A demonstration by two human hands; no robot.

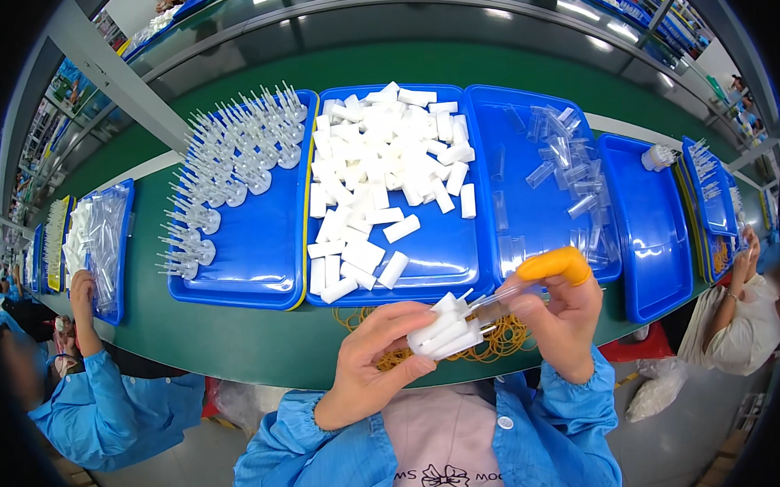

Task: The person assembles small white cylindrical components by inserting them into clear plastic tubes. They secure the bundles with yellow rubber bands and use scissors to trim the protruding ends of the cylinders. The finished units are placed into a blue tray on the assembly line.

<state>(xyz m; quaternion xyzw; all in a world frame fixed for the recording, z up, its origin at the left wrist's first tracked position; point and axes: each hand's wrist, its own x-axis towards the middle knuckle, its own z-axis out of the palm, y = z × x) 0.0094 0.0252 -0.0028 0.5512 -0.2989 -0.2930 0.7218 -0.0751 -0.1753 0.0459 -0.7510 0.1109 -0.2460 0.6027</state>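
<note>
My left hand (373, 356) is closed around the base of a white pronged part (450, 332). White blocks sit on some of its thin prongs, while other prong tips stick out bare. My right hand (557, 310), with an orange cover on one finger, pinches a clear plastic tube (499, 298) at the prongs' upper right. Whether the tube surrounds a prong or lies beside it, I cannot tell. Beyond my hands stands a blue tray of loose white blocks (377, 157). To its right, another blue tray (514, 199) holds clear tubes (580, 205).
At left, a blue tray (244, 289) carries rows of pronged parts (246, 145). A blue tray (656, 258) at right has one part in its far corner. Yellow rubber bands (503, 341) lie under my hands. Co-workers' hands (82, 292) (745, 258) are at both sides.
</note>
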